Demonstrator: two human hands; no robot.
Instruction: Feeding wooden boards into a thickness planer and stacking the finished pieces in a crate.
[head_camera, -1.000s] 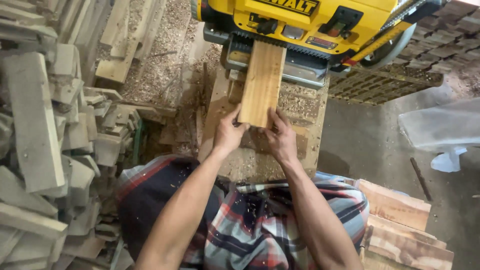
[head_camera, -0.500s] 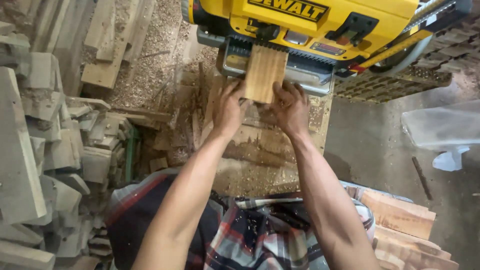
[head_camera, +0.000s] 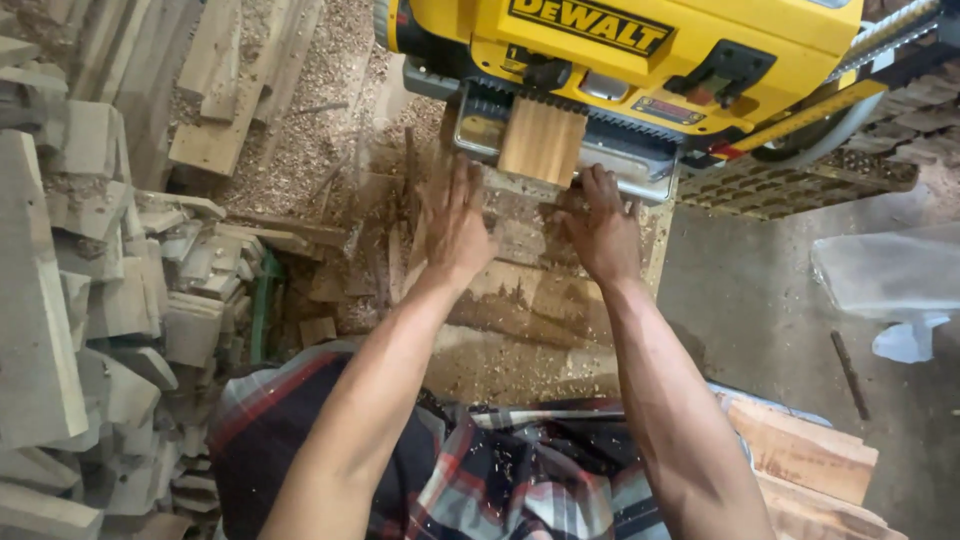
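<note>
Fingers (head_camera: 455, 190) of both your hands lie loose, gripping nothing, near the board (head_camera: 542, 142); reaching closer risks the planer (head_camera: 620, 60) catching them.

A short, pale wooden board (head_camera: 542, 142) with fine straight grain lies flat on the metal infeed table of a yellow thickness planer (head_camera: 620, 60), its far end inside the machine's mouth and only the near end showing. The board sits square to the opening, just beyond the left hand (head_camera: 458, 222) and right hand (head_camera: 605, 232).
</note>
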